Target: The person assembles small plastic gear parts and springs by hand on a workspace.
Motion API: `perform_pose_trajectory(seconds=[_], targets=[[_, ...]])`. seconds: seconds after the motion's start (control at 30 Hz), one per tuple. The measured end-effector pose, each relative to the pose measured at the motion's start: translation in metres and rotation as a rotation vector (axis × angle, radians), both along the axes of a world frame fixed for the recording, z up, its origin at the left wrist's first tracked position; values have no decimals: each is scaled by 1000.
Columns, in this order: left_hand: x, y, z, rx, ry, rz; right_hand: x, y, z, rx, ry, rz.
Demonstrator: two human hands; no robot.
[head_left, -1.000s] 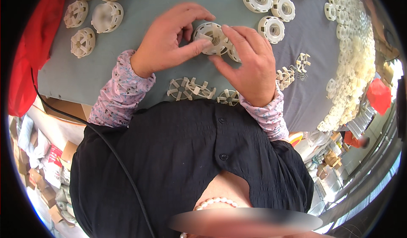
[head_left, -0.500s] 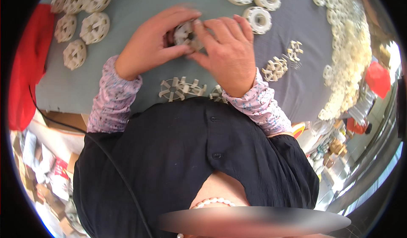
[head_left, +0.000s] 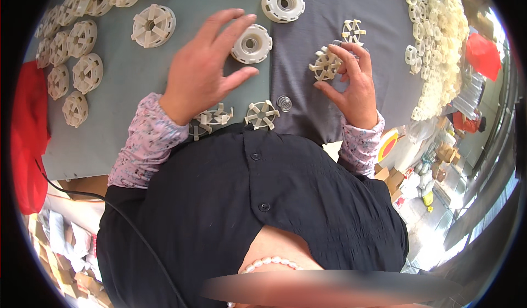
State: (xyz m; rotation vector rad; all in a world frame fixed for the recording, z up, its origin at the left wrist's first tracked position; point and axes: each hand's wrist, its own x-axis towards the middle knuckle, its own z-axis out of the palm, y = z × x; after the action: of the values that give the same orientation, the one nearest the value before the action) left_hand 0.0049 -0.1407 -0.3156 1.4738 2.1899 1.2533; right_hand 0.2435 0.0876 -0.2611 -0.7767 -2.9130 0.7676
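My left hand [head_left: 202,61] is open, fingers and thumb spread on either side of a white plastic ring [head_left: 236,50] with a coil spring in its centre. Whether the hand touches this ring is unclear. Over on the right, my right hand [head_left: 354,83] has thumb and fingertips closed on the edges of a cream spoked plastic disc [head_left: 325,64]. A similar spoked disc [head_left: 353,32] lies just beyond it. Close to my body are another spoked disc [head_left: 262,114], a loose coil spring [head_left: 284,104] and more spoked discs [head_left: 215,116], partly hidden by my left sleeve.
Assembled white discs [head_left: 153,25] spread over the left of the cloth-covered table [head_left: 132,83]. More rings with springs [head_left: 283,3] stand at the far middle. A heap of small cream rings [head_left: 439,50] fills the right side. Red cloth [head_left: 33,138] hangs at the left edge.
Both hands held a disc together before; now they are apart. An assembled disc lies at the left, my left hand is at a ring, and my right hand has moved to a spoked disc. The view has shifted.
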Motion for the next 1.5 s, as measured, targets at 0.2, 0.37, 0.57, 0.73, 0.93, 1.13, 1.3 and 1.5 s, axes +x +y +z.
perform_pose_trajectory(seconds=[0.2, 0.37, 0.57, 0.73, 0.93, 1.13, 1.3, 1.5], targets=[[-1, 10, -14, -97, -73, -164, -2, 6, 4, -50, -39, -49], [-8, -1, -8, -27, -111, -208, -2, 10, 5, 62, 14, 105], [-7, -7, -7, -68, -164, -114, -16, 11, 6, 70, 279, -181], [-18, -8, -10, -61, -153, -150, -27, 13, 11, 206, 266, -22], [-18, -17, 7, -38, -303, -120, -35, -9, 3, -452, 355, -34], [0, -14, 11, 216, -137, -124, -70, -56, -10, -1279, 462, -195], [6, -25, 8, 253, 79, -134, -78, -77, -14, -1325, 470, -218], [-13, -23, 5, 333, -396, -226, -75, -70, -16, -466, 708, 248]])
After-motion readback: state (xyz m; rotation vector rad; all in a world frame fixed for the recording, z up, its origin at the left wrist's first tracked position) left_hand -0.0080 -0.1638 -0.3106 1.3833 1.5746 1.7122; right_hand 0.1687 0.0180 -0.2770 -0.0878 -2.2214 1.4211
